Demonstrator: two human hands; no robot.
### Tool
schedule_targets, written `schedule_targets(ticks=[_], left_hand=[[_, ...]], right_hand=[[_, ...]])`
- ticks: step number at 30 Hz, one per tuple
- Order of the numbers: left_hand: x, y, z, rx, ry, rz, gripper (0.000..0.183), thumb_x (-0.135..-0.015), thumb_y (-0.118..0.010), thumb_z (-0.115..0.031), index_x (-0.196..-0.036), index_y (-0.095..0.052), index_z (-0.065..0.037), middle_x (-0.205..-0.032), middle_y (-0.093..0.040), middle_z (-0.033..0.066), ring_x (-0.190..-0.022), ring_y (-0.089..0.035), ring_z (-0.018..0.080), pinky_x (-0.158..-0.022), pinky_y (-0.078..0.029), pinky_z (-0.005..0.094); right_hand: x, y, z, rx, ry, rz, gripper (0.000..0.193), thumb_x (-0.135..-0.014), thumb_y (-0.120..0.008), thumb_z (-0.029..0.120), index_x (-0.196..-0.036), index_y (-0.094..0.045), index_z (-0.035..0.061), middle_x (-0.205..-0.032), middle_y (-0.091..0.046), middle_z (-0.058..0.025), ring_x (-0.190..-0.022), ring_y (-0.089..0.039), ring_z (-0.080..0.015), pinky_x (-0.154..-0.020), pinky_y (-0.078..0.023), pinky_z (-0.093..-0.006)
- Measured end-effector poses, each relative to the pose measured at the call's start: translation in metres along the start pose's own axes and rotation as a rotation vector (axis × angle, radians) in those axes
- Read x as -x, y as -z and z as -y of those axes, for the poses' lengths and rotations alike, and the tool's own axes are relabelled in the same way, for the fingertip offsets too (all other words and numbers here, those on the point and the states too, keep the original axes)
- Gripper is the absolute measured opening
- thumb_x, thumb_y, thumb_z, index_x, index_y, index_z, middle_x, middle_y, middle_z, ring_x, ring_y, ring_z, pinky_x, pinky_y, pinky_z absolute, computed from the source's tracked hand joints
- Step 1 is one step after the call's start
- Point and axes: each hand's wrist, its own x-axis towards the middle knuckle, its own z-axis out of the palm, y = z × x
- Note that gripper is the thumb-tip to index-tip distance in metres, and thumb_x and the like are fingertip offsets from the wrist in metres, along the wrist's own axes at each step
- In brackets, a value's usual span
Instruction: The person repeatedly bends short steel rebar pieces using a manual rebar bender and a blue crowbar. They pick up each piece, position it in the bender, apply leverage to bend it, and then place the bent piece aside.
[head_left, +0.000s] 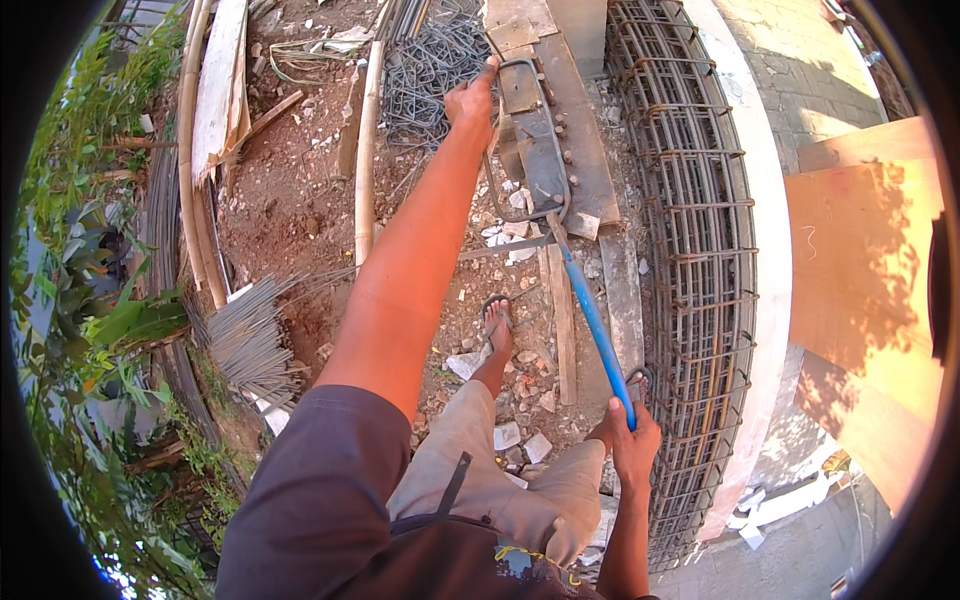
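My left hand [473, 105] is closed on the far left corner of a rectangular steel rebar stirrup [520, 218]. The stirrup lies over a wooden bending board [585, 165] fitted with a metal plate and several pegs. My right hand [635, 440] wraps round the lower end of a blue-handled rebar bending bar [592, 310]. The bar slants up and away, its bare metal head meeting the stirrup's near right corner. Whether the head is hooked over the rod I cannot tell.
Bent stirrups [425, 85] lie heaped left of the board. A long rebar cage [695, 250] runs along the right, beside a pale wall edge [770, 300]. Straight cut rods [255, 340] lie at the left. Rubble and a loose timber strip [558, 330] surround my sandalled feet.
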Motion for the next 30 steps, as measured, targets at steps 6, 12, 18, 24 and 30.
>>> schedule_targets(ticks=[6,12,18,24,30], left_hand=[[0.036,0.0,-0.019,0.047,0.007,0.021,0.072,-0.081,-0.095,-0.049,-0.121,-0.072,0.007,-0.112,-0.068,0.0154,-0.098,-0.062,0.0255,-0.089,-0.052,0.0468],[0.041,-0.002,-0.017,0.128,-0.061,0.074,0.047,-0.086,-0.093,-0.047,-0.089,-0.062,-0.012,-0.072,-0.043,-0.0057,-0.053,-0.034,0.0062,-0.044,-0.024,0.0263],[0.027,0.002,-0.011,0.104,-0.089,0.158,0.049,-0.091,-0.089,-0.046,-0.091,-0.055,-0.01,-0.069,-0.039,-0.0069,-0.051,-0.032,0.0045,-0.041,-0.021,0.024],[0.019,0.006,-0.009,0.017,-0.086,0.064,0.041,-0.1,-0.078,-0.041,-0.098,-0.053,-0.008,-0.069,-0.037,-0.0057,-0.05,-0.029,0.0056,-0.04,-0.023,0.0231],[0.038,0.004,-0.011,0.009,-0.069,0.155,0.039,-0.104,-0.072,-0.041,-0.097,-0.049,-0.01,-0.069,-0.038,-0.0048,-0.049,-0.027,0.0069,-0.039,-0.023,0.0231]], right_hand=[[-0.053,0.027,-0.012,-0.303,-0.27,0.89,0.048,-0.102,-0.078,0.04,-0.071,-0.058,0.009,-0.057,-0.051,0.0033,-0.045,-0.047,-0.0062,-0.041,-0.038,-0.0282],[-0.063,-0.008,-0.032,-0.317,-0.231,0.796,0.046,-0.102,-0.08,0.033,-0.07,-0.058,0.008,-0.059,-0.049,0.0055,-0.051,-0.045,-0.0047,-0.046,-0.035,-0.0288],[-0.058,-0.044,-0.047,-0.365,-0.11,0.801,0.046,-0.1,-0.082,0.03,-0.068,-0.059,0.0054,-0.061,-0.049,0.0069,-0.058,-0.041,-0.0042,-0.05,-0.035,-0.0305],[-0.008,-0.149,-0.062,-0.59,-0.096,0.763,0.051,-0.102,-0.077,0.014,-0.059,-0.05,0.0076,-0.056,-0.048,0.0055,-0.052,-0.041,-0.0044,-0.048,-0.031,-0.0301],[0.035,-0.251,-0.016,-0.899,-0.197,0.639,0.053,-0.102,-0.074,0.007,-0.059,-0.043,0.0088,-0.056,-0.043,0.006,-0.053,-0.036,-0.0041,-0.049,-0.027,-0.0317]])
